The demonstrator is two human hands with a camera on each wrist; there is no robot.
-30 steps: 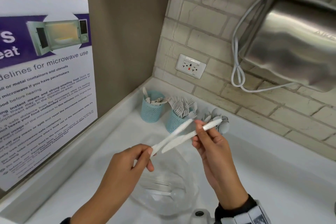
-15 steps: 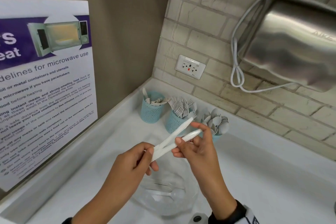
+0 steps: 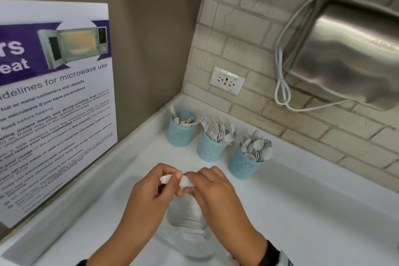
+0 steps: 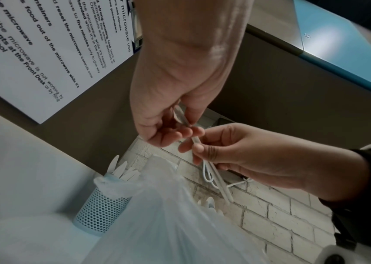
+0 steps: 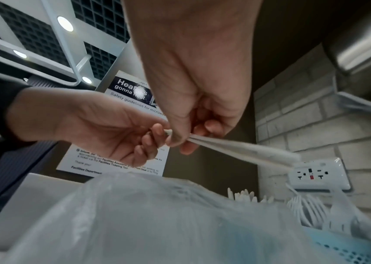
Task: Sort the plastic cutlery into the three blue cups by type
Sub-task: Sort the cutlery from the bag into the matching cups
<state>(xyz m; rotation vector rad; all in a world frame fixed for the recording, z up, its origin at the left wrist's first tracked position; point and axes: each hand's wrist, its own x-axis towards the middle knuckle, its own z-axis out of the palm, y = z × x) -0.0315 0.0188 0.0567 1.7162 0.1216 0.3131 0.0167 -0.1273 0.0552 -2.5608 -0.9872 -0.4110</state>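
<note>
Both hands meet above a clear plastic bag [image 3: 190, 233] and pinch two white plastic knives [image 3: 166, 178] between them. My left hand [image 3: 172, 176] holds one end and my right hand [image 3: 191, 180] grips the rest, which hides most of the knives in the head view. In the right wrist view the knives [image 5: 247, 153] stick out to the right past my right hand [image 5: 180, 141]. Behind stand three blue mesh cups: the left cup [image 3: 180, 134] with knives, the middle cup [image 3: 210, 150] with forks, the right cup [image 3: 243, 165] with spoons.
The white counter [image 3: 302, 211] ends at a brick wall with a socket [image 3: 226, 80]. A steel dispenser [image 3: 345, 54] with a looped white cable hangs at the upper right. A microwave poster [image 3: 54, 103] leans on the left wall. More white cutlery lies in the bag.
My hands have come down and together. The right hand slid along the knives toward the left hand, and the knives, which pointed up toward the cups, are now mostly covered by my fingers.
</note>
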